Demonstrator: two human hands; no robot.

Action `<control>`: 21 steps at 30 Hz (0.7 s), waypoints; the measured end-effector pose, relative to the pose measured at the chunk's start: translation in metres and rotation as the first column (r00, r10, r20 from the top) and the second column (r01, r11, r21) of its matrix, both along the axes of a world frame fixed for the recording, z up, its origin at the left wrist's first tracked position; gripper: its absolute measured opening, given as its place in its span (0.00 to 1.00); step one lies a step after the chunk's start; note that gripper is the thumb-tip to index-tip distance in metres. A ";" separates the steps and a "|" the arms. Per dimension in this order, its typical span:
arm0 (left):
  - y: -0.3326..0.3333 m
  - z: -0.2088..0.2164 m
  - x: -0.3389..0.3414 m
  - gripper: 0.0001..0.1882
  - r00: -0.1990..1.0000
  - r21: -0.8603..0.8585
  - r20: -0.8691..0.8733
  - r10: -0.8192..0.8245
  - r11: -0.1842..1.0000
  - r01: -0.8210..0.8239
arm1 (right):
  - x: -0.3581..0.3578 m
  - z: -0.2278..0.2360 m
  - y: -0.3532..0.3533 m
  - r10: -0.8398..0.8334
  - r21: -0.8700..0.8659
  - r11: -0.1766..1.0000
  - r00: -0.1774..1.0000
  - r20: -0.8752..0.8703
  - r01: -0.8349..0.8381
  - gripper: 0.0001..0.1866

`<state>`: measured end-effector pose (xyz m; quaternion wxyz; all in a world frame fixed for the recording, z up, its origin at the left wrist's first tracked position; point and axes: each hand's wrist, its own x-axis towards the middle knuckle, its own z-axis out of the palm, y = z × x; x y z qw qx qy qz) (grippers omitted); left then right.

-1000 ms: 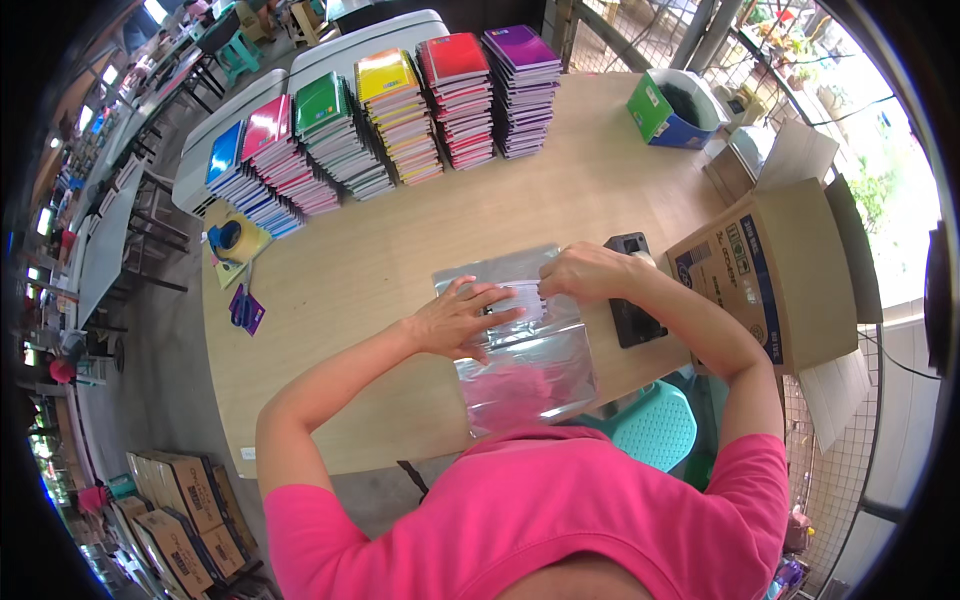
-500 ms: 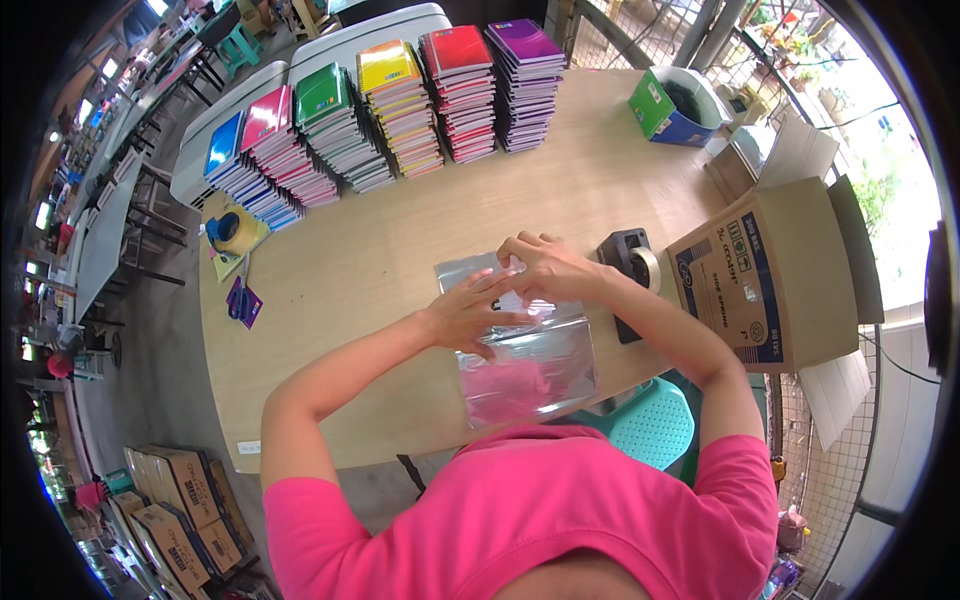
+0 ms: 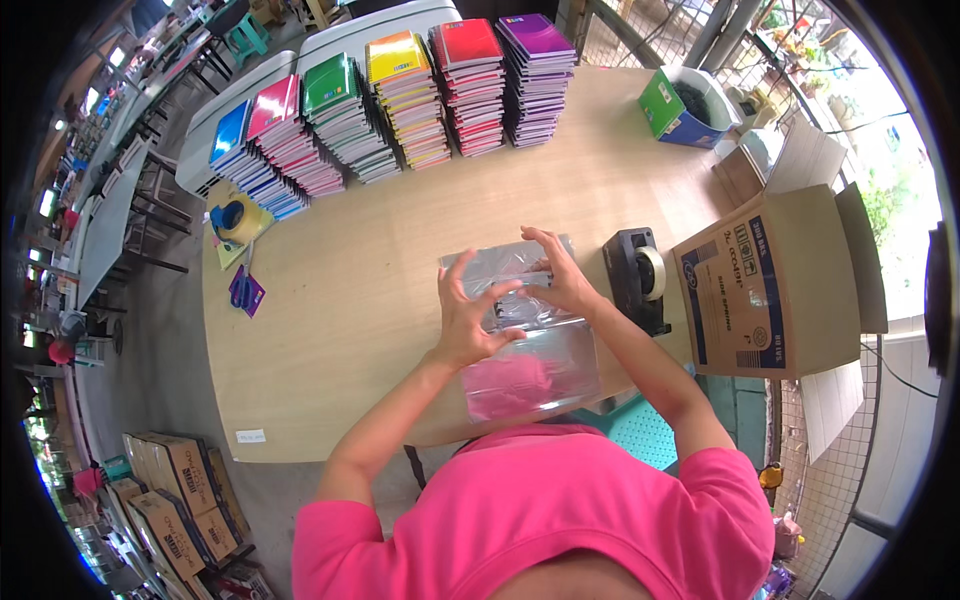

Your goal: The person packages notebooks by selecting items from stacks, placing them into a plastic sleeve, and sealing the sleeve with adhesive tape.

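1. Currently, from my overhead view, the shiny plastic film point(image 3: 555, 355) lies on the table point(image 3: 330, 320) near its front edge, with a pink patch showing on its lower half.
2. I see the left hand point(image 3: 472, 325) over the film's left side, fingers spread and curved, thumb well apart from the index finger, clasping nothing.
3. I see the right hand point(image 3: 565, 285) over its upper right part, index finger raised and thumb pointing toward the left hand; I cannot tell whether its other fingers pinch the film.
4. To the right I have a black tape dispenser point(image 3: 627, 285), then an open cardboard box point(image 3: 735, 290).
5. Along the far side I count six stacks of notebooks point(image 3: 400, 100).
6. On my left, scissors point(image 3: 240, 288) lie on a purple card point(image 3: 257, 297), near tape rolls point(image 3: 240, 222).
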<state>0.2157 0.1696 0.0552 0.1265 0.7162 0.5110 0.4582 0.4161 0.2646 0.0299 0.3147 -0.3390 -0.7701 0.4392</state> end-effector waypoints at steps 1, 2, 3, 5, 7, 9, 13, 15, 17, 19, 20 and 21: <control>0.001 -0.005 0.000 0.15 0.999 0.000 -0.048 -0.011 1.000 0.011 | -0.001 -0.001 0.002 0.006 0.010 1.000 1.000 -0.002 -0.006 0.51; 0.002 -0.010 0.002 0.16 0.995 -0.001 -0.096 -0.023 1.000 0.022 | -0.002 -0.001 0.002 0.011 0.019 1.000 1.000 -0.004 -0.011 0.51; 0.004 -0.016 0.003 0.16 0.989 -0.003 -0.144 -0.034 0.999 0.034 | -0.002 -0.002 0.002 0.018 0.015 1.000 1.000 -0.016 -0.018 0.50; 0.008 -0.031 0.006 0.15 0.985 0.025 -0.172 -0.006 1.000 0.011 | -0.004 0.004 0.000 0.030 0.008 1.000 0.999 -0.027 -0.030 0.48; 0.010 -0.040 0.011 0.13 0.992 0.032 -0.126 0.022 0.999 -0.018 | -0.002 0.000 0.001 0.002 -0.017 1.000 1.000 -0.008 -0.002 0.48; 0.013 -0.042 0.022 0.11 0.999 0.015 -0.003 0.050 0.999 -0.050 | 0.002 -0.006 0.003 -0.079 -0.214 0.976 0.986 -0.145 0.046 0.45; 0.015 -0.045 0.031 0.10 0.970 -0.207 0.238 0.042 0.978 0.008 | 0.007 0.005 0.016 -0.071 -0.392 0.920 0.991 -0.117 0.020 0.33; 0.017 -0.042 0.031 0.13 0.955 -0.301 0.290 0.066 0.953 0.025 | -0.002 0.022 0.010 -0.056 -0.231 0.971 0.997 0.048 0.066 0.17; 0.021 -0.046 0.032 0.19 0.808 -0.302 0.584 0.079 0.945 0.126 | -0.001 0.017 0.005 -0.068 -0.145 0.987 0.997 0.033 0.072 0.13; 0.024 -0.049 0.033 0.27 0.647 -0.311 0.754 0.111 0.929 0.202 | 0.001 0.014 -0.006 -0.093 -0.063 0.994 0.995 -0.023 0.092 0.11; 0.025 -0.049 0.035 0.30 0.592 -0.329 0.795 0.136 0.916 0.230 | 0.002 0.012 -0.016 -0.111 -0.025 0.994 0.991 -0.071 0.109 0.11; 0.025 -0.050 0.035 0.34 0.533 -0.344 0.830 0.164 0.903 0.259 | 0.002 0.010 -0.023 -0.127 0.011 0.992 0.985 -0.120 0.129 0.12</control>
